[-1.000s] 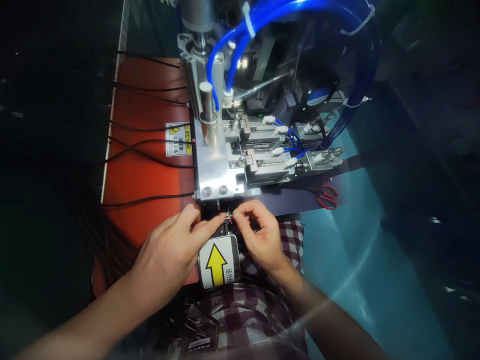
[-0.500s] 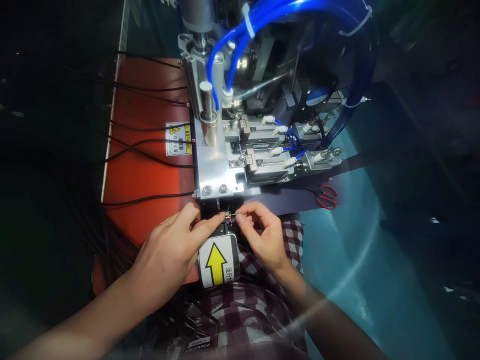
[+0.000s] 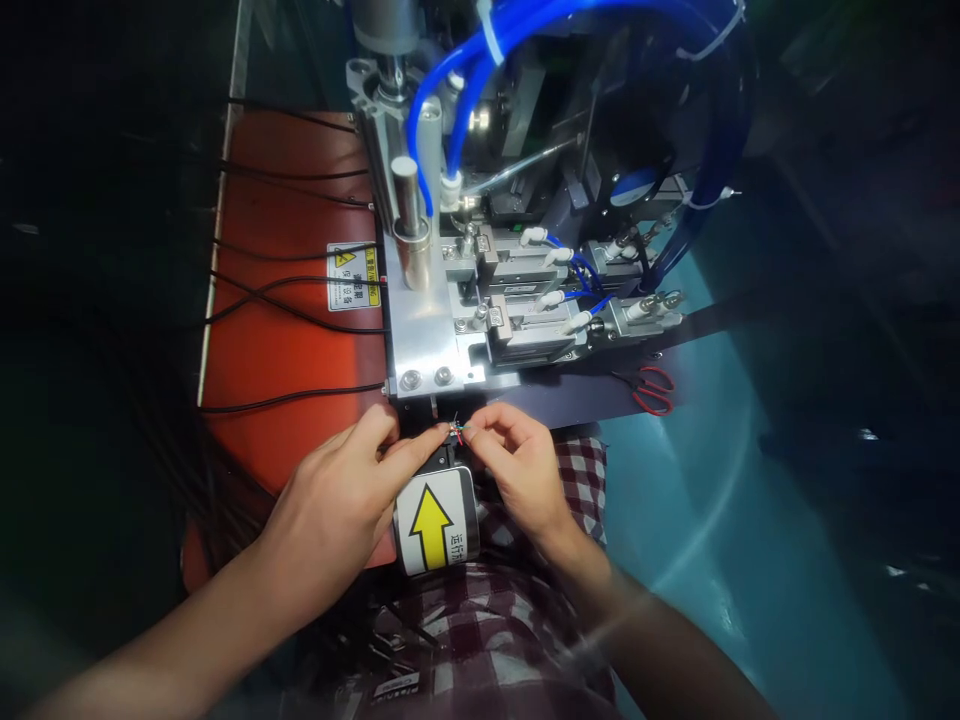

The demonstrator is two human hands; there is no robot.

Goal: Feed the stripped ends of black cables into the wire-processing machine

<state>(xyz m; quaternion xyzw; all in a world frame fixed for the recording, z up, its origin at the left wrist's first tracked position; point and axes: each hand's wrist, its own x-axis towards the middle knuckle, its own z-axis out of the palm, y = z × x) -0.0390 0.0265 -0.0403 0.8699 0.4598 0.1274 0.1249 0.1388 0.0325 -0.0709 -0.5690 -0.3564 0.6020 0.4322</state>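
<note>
We wore checked cloth (image 3: 517, 620) in dark maroon and white, its squares showing across the near middle and farther off to the right. A small, pale lettered patch (image 3: 396, 685) showed at the near edge. Our hands (image 3: 334, 490) and forearms (image 3: 202, 625) were bare.

I'm counting two bare hands, one left hand (image 3: 334, 480) and one right hand (image 3: 519, 468); the coloured wires (image 3: 460, 433) between them are looking too small to number. One yellow arrow label (image 3: 431, 530) is facing up near me. One warning label (image 3: 354, 277) is sitting at left. Two large bolts (image 3: 411, 380) are showing at near centre. Four white elbow fittings (image 3: 559, 257) are jutting out mid-scene, three white cable ties (image 3: 490, 32) are gripping blue tubes (image 3: 536, 25), and one pair of scissors (image 3: 654, 391) is lying right.
</note>
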